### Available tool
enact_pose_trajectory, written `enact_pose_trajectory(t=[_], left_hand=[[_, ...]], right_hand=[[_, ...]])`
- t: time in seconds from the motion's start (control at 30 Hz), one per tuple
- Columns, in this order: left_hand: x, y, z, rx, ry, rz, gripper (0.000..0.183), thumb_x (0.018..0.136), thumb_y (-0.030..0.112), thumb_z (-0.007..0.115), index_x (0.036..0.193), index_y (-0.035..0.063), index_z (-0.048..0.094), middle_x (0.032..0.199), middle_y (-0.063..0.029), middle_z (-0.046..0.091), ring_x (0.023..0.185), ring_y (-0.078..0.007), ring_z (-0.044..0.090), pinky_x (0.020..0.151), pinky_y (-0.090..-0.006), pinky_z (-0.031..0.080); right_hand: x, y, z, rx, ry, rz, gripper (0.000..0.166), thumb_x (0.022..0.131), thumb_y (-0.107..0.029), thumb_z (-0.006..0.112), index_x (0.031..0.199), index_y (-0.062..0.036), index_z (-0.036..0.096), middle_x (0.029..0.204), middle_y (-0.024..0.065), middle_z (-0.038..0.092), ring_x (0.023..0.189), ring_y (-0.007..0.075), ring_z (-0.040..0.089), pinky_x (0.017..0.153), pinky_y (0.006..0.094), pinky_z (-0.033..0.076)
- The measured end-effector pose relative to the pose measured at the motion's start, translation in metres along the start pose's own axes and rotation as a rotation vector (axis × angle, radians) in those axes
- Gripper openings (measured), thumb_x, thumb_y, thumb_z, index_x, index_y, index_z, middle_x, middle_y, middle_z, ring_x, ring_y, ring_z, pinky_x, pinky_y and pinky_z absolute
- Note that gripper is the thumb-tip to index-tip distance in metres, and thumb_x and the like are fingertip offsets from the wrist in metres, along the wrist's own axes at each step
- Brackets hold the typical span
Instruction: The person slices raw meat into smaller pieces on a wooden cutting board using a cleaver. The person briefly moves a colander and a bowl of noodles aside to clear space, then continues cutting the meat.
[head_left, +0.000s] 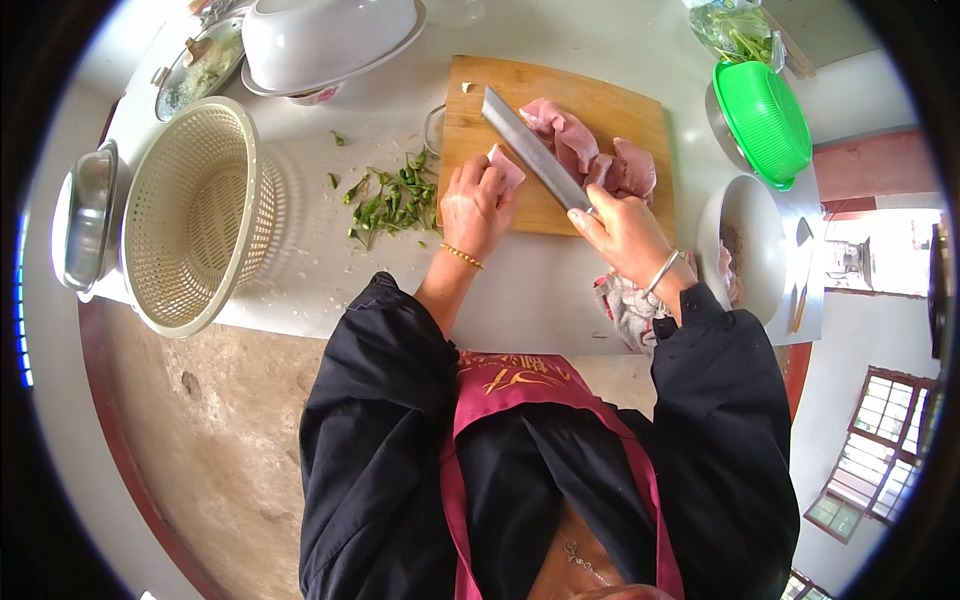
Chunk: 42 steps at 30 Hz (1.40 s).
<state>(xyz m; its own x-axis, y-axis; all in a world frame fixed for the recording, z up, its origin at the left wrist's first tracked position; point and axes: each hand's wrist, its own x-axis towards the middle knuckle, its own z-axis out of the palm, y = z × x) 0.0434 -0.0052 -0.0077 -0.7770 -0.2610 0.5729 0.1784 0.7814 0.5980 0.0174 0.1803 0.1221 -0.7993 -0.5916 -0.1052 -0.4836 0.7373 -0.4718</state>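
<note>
A wooden cutting board (480, 101) lies on the table in front of me. My left hand (476, 202) grips a small piece of raw pink meat (508, 171) at the board's left part. In my right hand (622, 229) is a cleaver (532, 150), held by its handle, which the fingers mostly hide. Its blade slants up and left over the board, between the held piece and several larger chunks of raw meat (566, 131). A tiny pale scrap (466, 88) rests near the board's top left corner.
Green chili stems (394, 195) are scattered left of the board, beside a beige plastic basket (247, 225). A white basin (330, 37) stands behind. To the right are a green colander (765, 120), a white bowl (769, 247) holding meat, a small knife (802, 277) and a checked cloth (630, 307).
</note>
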Motion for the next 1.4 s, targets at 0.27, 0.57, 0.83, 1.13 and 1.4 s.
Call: enact_pose_trajectory(t=[0.27, 0.57, 0.83, 1.13, 1.4], left_hand=[[0.002, 0.0, 0.002, -0.003, 0.007, 0.024, 0.021, 0.063, 0.005, 0.07, 0.08, 0.0065, 0.059, 0.095, -0.0088, 0.061, 0.084, -0.0311, 0.059, 0.071, -0.0394, 0.05], [0.004, 0.002, 0.0, -0.066, -0.043, -0.006, 0.02, 0.064, 0.005, 0.071, 0.082, 0.0054, 0.061, 0.097, -0.0086, 0.062, 0.083, -0.0308, 0.059, 0.072, -0.0392, 0.05], [0.001, -0.003, 0.003, -0.051, -0.043, 0.002, 0.019, 0.063, 0.005, 0.071, 0.079, 0.0057, 0.06, 0.098, -0.008, 0.062, 0.082, -0.0308, 0.059, 0.072, -0.0393, 0.05], [0.001, 0.0, -0.004, -0.069, 0.0, 0.017, 0.028, 0.063, 0.005, 0.07, 0.089, 0.0046, 0.059, 0.1, -0.0117, 0.06, 0.085, -0.033, 0.058, 0.074, -0.0412, 0.049], [0.001, -0.005, 0.0, -0.065, -0.034, 0.004, 0.026, 0.061, 0.003, 0.069, 0.084, 0.0042, 0.056, 0.097, -0.0112, 0.06, 0.082, -0.0328, 0.058, 0.071, -0.0408, 0.049]], right_hand=[[-0.004, -0.004, -0.011, -0.012, -0.13, 0.019, 0.027, 0.09, -0.028, 0.057, 0.083, -0.0032, 0.049, 0.06, 0.0201, 0.058, 0.061, 0.0419, 0.058, 0.056, 0.0494, 0.045], [0.042, -0.014, 0.028, -0.098, -0.072, -0.062, 0.026, 0.091, -0.029, 0.053, 0.088, -0.0027, 0.049, 0.069, 0.0217, 0.061, 0.069, 0.0429, 0.06, 0.06, 0.0521, 0.046], [-0.002, -0.005, 0.015, -0.22, -0.05, -0.033, 0.026, 0.09, -0.029, 0.055, 0.091, -0.0038, 0.051, 0.062, 0.0192, 0.059, 0.062, 0.0408, 0.06, 0.057, 0.0514, 0.046], [0.008, 0.012, 0.01, 0.086, 0.016, 0.026, 0.03, 0.09, -0.029, 0.057, 0.08, -0.0029, 0.047, 0.059, 0.0221, 0.056, 0.059, 0.0424, 0.057, 0.053, 0.0494, 0.043], [-0.004, 0.004, -0.004, 0.06, -0.119, -0.022, 0.03, 0.09, -0.028, 0.057, 0.079, -0.0024, 0.047, 0.058, 0.0199, 0.056, 0.055, 0.0404, 0.057, 0.052, 0.0469, 0.043]])
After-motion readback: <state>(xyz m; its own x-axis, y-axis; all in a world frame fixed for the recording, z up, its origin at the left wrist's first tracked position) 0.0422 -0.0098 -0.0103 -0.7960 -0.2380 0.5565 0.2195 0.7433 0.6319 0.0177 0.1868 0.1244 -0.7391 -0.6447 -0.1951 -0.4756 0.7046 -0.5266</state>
